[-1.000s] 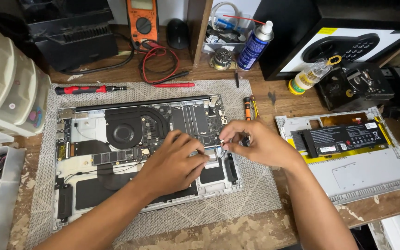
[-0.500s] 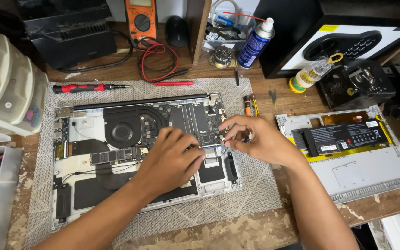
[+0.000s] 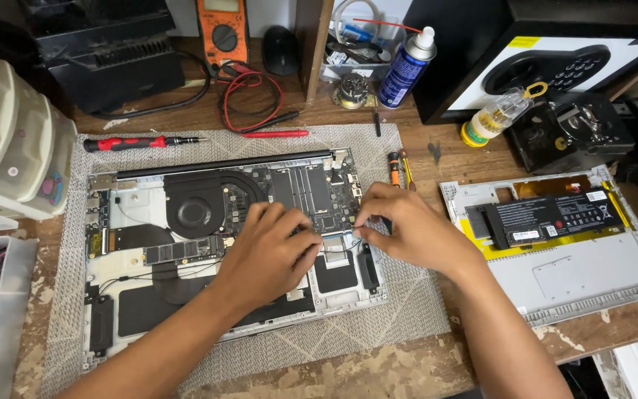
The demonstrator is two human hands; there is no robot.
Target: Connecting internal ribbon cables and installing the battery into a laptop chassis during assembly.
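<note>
Laptop [image 3: 186, 244] lies opened, circuit board and fan [image 3: 192, 210] exposed.

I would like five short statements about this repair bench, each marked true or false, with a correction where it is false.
1. Both hands rest on the opened laptop. True: the left hand and the right hand meet over its board, right of the fan.
2. The red-handled screwdriver lies inside the laptop. False: it lies on the mesh mat, behind the laptop.
3. The spray can stands upright behind the laptop. True.
4. The black battery sits in the laptop under the hands. False: it lies on the separate grey cover to the right.
5. The orange multimeter lies on the grey cover. False: it stands at the back of the desk.
</note>
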